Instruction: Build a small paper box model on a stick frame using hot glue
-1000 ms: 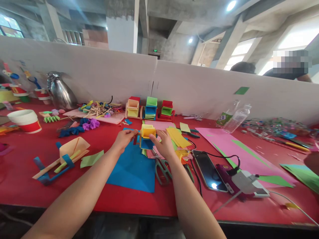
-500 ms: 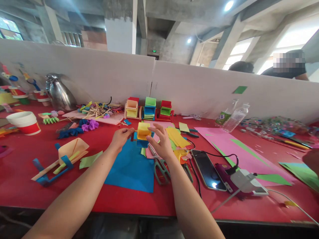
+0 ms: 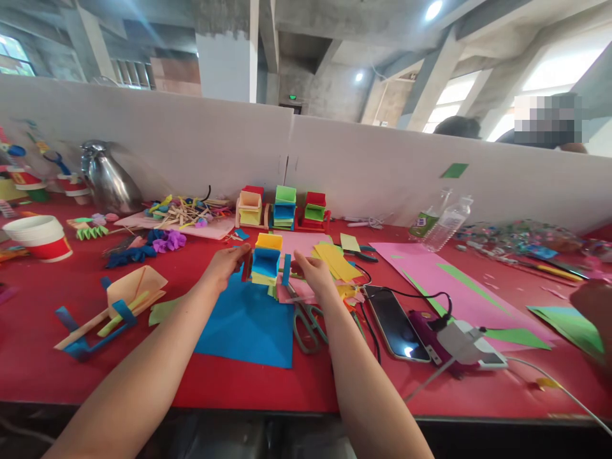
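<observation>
A small paper wheel point(image 3: 266, 261) of folded yellow and blue pockets is held up above the blue paper sheet point(image 3: 248, 331). A dark red upright stands at its left end and a blue paper strip point(image 3: 286, 269) at its right. My left hand point(image 3: 228, 264) is closed, pinching the left end of the wheel. At the other end, next to the blue strip, my right hand point(image 3: 312, 271) is closed with thumb and fingertips together; the exact spot it grips is partly hidden. Just below lie scissors point(image 3: 306, 328) with green handles.
Three finished paper wheels point(image 3: 285, 207) stand by the white partition. A peach and blue paper frame point(image 3: 115, 312) lies left. Towards the right are yellow paper pieces point(image 3: 338, 262), a phone point(image 3: 396, 325), a power bank with cables, pink paper point(image 3: 430, 274) and bottles point(image 3: 449, 223). Another person's hand point(image 3: 593, 306) is at the far right.
My right hand has gone from open over the wheel's pockets to closed at its right end. The wheel has turned, and a blue pocket now faces me below the yellow one.
</observation>
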### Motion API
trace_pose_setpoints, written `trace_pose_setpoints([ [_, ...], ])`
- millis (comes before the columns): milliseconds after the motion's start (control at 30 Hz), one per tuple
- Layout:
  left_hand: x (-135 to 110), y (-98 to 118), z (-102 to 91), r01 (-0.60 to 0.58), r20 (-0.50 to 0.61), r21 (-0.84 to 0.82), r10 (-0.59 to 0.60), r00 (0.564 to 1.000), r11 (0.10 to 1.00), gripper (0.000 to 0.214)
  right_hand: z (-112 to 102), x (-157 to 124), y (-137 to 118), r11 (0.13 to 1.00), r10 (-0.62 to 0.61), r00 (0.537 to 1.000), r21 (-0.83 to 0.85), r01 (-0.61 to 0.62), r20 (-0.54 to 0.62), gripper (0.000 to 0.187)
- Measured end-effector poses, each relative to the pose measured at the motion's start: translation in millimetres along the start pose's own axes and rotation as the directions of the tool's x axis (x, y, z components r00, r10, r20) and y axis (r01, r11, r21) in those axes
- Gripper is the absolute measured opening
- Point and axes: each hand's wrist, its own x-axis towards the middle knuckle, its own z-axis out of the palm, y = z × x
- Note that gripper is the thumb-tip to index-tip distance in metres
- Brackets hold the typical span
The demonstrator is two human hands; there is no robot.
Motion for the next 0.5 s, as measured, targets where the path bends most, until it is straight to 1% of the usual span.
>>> trace_pose_setpoints([
  [100, -0.6, -0.4, 1.1, 0.04, 0.001, 0.0, -0.04, 0.999, 0.999, 0.036, 1.9, 0.0, 3.7, 0.996, 0.063, 0.997, 0.055, -0.066, 0.044, 0.04],
  [267, -0.1, -3.7, 4.3, 0.068, 0.017, 0.004, -0.068, 0.998, 0.998, 0.035, 3.5, 0.2, 5.8, 0.978, 0.14, 0.989, 0.148, -0.147, 0.052, 0.033],
  [400, 0.8, -6.7, 4.5, 0.102, 0.024, 0.017, -0.102, 0.994, 0.995, 0.037, 3.7, 0.9, 7.5, 0.965, 0.17, 0.983, 0.192, -0.179, 0.061, 0.03],
  [500, 1.1, -7.8, 3.8, 0.122, 0.04, 0.029, -0.123, 0.992, 0.992, 0.04, 3.8, 1.3, 8.4, 0.959, 0.176, 0.983, 0.215, -0.184, 0.055, 0.032],
])
